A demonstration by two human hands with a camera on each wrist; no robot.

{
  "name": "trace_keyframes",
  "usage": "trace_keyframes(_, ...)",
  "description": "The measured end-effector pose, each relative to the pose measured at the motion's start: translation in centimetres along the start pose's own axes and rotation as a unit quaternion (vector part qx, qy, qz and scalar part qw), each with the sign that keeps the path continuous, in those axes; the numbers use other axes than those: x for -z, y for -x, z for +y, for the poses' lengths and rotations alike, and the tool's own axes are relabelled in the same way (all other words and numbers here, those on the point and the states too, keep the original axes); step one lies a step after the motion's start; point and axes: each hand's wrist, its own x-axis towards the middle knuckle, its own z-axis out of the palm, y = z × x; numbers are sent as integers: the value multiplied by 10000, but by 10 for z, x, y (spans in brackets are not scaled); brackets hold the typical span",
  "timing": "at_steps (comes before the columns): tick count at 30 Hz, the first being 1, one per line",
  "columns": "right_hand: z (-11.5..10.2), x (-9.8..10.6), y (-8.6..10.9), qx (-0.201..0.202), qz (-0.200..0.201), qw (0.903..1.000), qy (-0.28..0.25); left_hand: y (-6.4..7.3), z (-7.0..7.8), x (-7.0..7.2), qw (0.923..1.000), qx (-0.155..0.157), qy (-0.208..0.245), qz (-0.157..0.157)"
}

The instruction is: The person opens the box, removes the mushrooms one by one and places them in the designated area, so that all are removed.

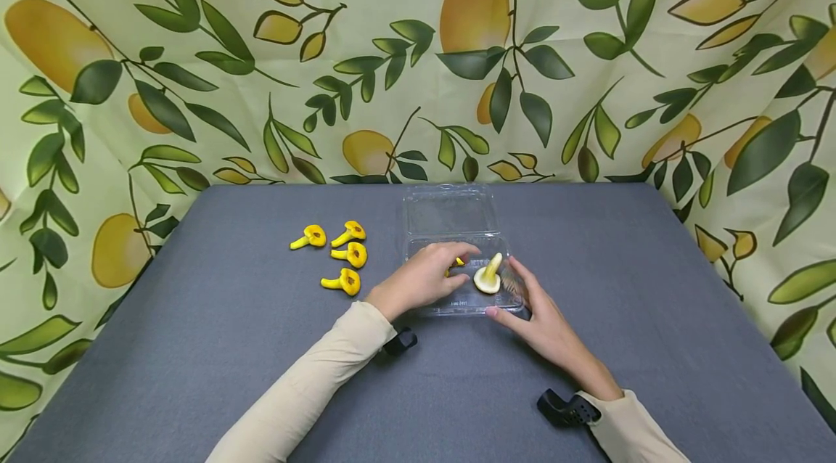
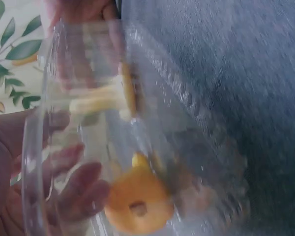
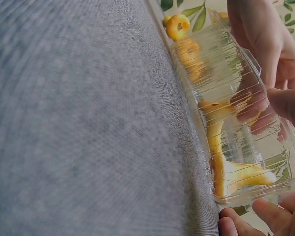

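Observation:
My left hand (image 1: 427,278) reaches into a clear plastic clamshell box (image 1: 434,310), thumb and fingers parted. A yellow mushroom (image 1: 459,261) shows in the gap between them, mostly hidden by the hand in the head view. From the left wrist, the cap of that mushroom (image 2: 140,209) lies right beside the fingertips (image 2: 96,194). A second mushroom (image 1: 487,280) rests in the box's right part, pale underside visible and stem pointing up. My right hand (image 1: 545,318) holds the box's right front corner, thumb at the front rim and fingers along the right side.
Left of the box, several yellow mushrooms (image 1: 341,281) lie on the grey tabletop (image 1: 196,347). The box's lid (image 1: 451,210) is folded back away from me. Behind the table hangs a cloth (image 1: 392,100) printed with fruit and leaves.

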Motion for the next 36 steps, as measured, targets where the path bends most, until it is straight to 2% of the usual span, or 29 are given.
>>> trace_keyframes(7,-1,1,1,107,15,9999,10,-6,5,-8,9999,79,-106,-61)
trace_keyframes(14,0,1,1,147,13,9999,-10,-13,5,-16,10000,32,62,54)
trace_keyframes(28,1,1,0,47,-19,10000,-69,-25,10,-27,9996,107,276,-40)
trace_keyframes(36,2,2,-1,-7,-37,9999,-141,-26,10,-31,9997,103,190,-71)
